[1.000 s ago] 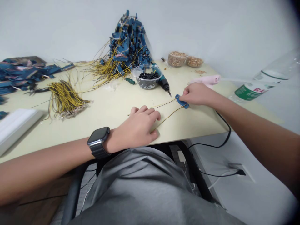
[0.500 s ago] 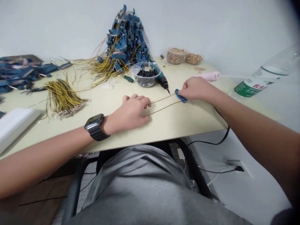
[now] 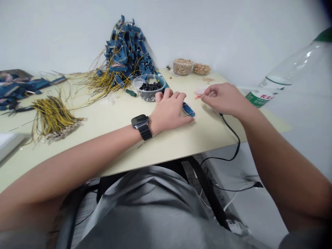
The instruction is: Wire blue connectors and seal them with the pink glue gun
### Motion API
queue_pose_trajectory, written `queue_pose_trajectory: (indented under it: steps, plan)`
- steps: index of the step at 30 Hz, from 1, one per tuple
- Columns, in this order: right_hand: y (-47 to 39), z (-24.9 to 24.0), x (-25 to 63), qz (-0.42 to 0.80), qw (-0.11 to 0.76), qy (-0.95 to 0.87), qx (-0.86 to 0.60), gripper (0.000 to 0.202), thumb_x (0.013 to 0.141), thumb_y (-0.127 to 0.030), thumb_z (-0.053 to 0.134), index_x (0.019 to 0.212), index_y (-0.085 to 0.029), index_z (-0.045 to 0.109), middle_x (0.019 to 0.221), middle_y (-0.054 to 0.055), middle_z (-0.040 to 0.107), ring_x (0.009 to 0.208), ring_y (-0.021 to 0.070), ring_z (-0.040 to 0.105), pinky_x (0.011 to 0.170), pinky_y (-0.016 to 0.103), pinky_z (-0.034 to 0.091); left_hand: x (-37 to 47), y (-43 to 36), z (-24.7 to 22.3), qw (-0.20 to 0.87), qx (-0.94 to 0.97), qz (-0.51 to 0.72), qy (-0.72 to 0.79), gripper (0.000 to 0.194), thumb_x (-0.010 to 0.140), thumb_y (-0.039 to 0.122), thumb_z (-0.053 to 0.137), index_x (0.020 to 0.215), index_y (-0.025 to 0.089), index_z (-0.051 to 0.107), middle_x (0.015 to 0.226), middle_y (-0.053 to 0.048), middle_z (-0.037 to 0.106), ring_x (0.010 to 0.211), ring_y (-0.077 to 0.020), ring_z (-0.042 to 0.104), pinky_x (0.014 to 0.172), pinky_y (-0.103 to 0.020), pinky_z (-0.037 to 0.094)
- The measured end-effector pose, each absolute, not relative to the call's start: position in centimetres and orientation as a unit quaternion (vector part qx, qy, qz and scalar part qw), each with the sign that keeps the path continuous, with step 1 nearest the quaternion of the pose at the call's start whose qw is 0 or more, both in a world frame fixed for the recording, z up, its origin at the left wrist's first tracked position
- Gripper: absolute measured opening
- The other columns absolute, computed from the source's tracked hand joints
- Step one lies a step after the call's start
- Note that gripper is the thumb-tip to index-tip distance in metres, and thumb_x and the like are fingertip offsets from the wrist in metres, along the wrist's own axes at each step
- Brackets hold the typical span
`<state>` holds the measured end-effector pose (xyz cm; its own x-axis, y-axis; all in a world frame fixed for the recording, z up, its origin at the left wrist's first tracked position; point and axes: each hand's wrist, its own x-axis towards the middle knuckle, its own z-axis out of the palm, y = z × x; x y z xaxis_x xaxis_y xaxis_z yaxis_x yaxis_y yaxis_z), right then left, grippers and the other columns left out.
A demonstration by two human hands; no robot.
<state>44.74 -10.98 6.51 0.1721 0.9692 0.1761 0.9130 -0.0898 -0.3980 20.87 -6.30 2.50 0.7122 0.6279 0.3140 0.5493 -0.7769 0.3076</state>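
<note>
My left hand point(image 3: 169, 110), with a black watch on its wrist, rests over the table with fingers spread and thumb stretched out. Just beyond its fingertips lies a small blue shell-like part point(image 3: 188, 109), its near end partly behind the fingers. Thin dark wires point(image 3: 142, 143) come out below the left wrist; how the hand touches them is hidden. To the right of the part, my right hand point(image 3: 224, 100) is closed on a pink hot glue gun point(image 3: 199, 92) with an orange-pink tip. Its body is mostly covered by the hand, and a black cord point(image 3: 230, 129) hangs below.
A clear tub point(image 3: 148, 97) of black pieces stands behind my left hand, near a green-handled tool point(image 3: 131, 93). Farther back rises a pile of blue parts point(image 3: 127, 52) with yellow wires. A wire bundle point(image 3: 54, 116) lies left, a large bottle point(image 3: 285, 72) stands right.
My left hand has slid right, up to the blue part. My right hand has let go of that part and taken hold of the pink glue gun. The view has shifted a little right.
</note>
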Motion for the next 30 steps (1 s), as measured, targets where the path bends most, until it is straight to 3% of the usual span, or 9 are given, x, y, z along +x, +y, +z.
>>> queue_pose_trajectory:
  steps: [8,15,18,23,26,30]
  plan:
    - [-11.0,5.3,44.9,0.046,0.235,-0.621,-0.746,0.011,0.091,-0.029,0.073,0.080,-0.027,0.069,0.084,0.009,0.074,0.080,0.0287,0.063,0.082,0.044,0.047,24.9,-4.5,2.2,0.055,0.916,0.162,0.363,0.083,0.096,0.072,0.088,0.149,0.009,0.076,0.157,-0.029,0.080,0.158,-0.0552,0.056,0.130,-0.068,0.041]
    - [-10.9,4.8,45.5,0.054,0.246,-0.641,-0.725,0.011,0.090,-0.028,0.077,0.081,-0.028,0.070,0.077,0.006,0.070,0.073,0.0263,0.058,0.079,0.045,0.046,25.3,-3.5,2.2,0.076,0.915,0.140,0.370,0.101,0.089,0.080,0.090,0.152,0.003,0.075,0.140,-0.030,0.085,0.159,-0.0590,0.052,0.130,-0.070,0.039]
    - [-10.7,4.7,45.6,0.062,0.245,-0.636,-0.729,0.011,0.091,-0.024,0.076,0.082,-0.027,0.071,0.072,0.004,0.064,0.070,0.0247,0.055,0.079,0.044,0.045,25.2,-3.3,2.0,0.087,0.916,0.140,0.367,0.096,0.088,0.078,0.089,0.152,0.007,0.075,0.140,-0.028,0.086,0.158,-0.0584,0.052,0.127,-0.070,0.038]
    - [-9.7,4.4,45.8,0.068,0.240,-0.664,-0.704,0.009,0.094,-0.025,0.078,0.086,-0.023,0.078,0.076,0.003,0.066,0.074,0.0233,0.057,0.082,0.043,0.044,24.8,-2.2,1.5,0.147,0.911,0.146,0.356,0.100,0.080,0.069,0.094,0.161,0.018,0.066,0.158,-0.021,0.084,0.160,-0.0537,0.049,0.125,-0.067,0.036]
    - [-8.8,3.9,46.0,0.088,0.238,-0.681,-0.687,0.006,0.092,-0.025,0.082,0.087,-0.022,0.081,0.080,0.002,0.068,0.078,0.0219,0.059,0.081,0.040,0.042,24.2,-1.1,1.4,0.191,0.913,0.127,0.337,0.103,0.073,0.072,0.097,0.159,0.025,0.062,0.164,-0.015,0.084,0.162,-0.0522,0.045,0.128,-0.066,0.032]
    - [-8.2,3.2,46.1,0.112,0.245,-0.678,-0.684,0.006,0.089,-0.021,0.088,0.086,-0.021,0.082,0.080,0.000,0.066,0.076,0.0190,0.057,0.078,0.039,0.039,23.4,-0.1,1.8,0.224,0.924,0.084,0.298,0.109,0.068,0.077,0.098,0.156,0.025,0.060,0.167,-0.014,0.082,0.163,-0.0505,0.042,0.132,-0.066,0.026]
